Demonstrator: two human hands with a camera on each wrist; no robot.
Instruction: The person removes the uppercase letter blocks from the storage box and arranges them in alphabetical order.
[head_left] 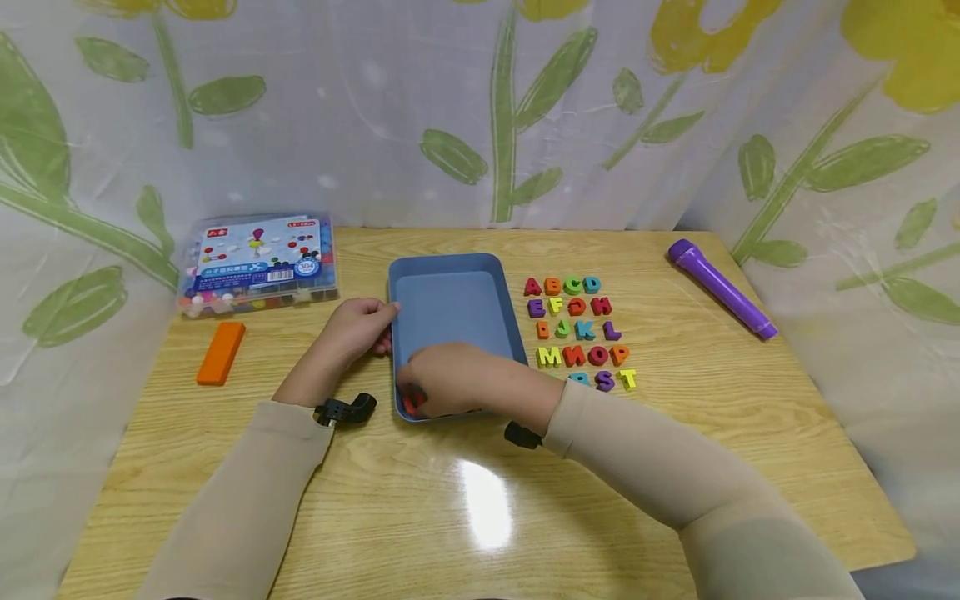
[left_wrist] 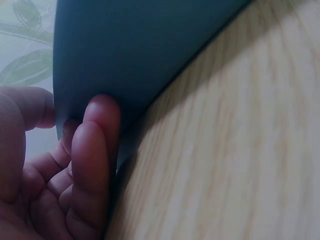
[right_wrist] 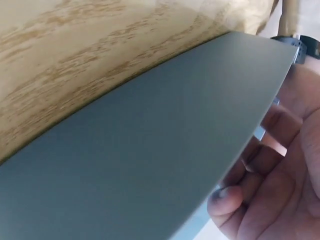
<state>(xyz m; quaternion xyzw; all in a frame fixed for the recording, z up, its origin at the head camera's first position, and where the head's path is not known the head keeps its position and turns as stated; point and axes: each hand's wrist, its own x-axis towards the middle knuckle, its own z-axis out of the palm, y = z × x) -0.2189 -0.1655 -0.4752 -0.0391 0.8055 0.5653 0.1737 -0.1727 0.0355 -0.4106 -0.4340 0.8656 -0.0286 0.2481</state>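
Left hand fingers: curled against the outer left wall of the blue tray (head_left: pixel 450 312), thumb over the rim; the left wrist view shows the fingers (left_wrist: pixel 95 150) pressed to the tray's wall, clamped on it.
Left hand (head_left: pixel 360 327): sits at the tray's left side, about midway along that wall.
Right hand fingers: bent down over the tray's near left corner, fingertips around a red piece (head_left: pixel 412 404) that shows only in part beneath them; whether they pinch it or merely touch it I cannot tell. In the right wrist view the fingers (right_wrist: pixel 235 200) curl beside the tray's edge.
Right hand (head_left: pixel 457 379): reaches across the near end of the tray from the right.
Blue tray: lies flat near the middle of the worktop (head_left: pixel 675 433), long side running toward the far edge.
Letter pieces (head_left: pixel 576 331): coloured letters in tidy rows just right of the tray, A to T readable, a few in the nearest row hidden by the right forearm.
Purple torch (head_left: pixel 720 288): lies slantwise near the far right corner of the worktop.
Orange block (head_left: pixel 221 352): lies by the left edge, well apart from the tray.
Clear box (head_left: pixel 258 262): a lidded box of small coloured pieces at the far left corner.
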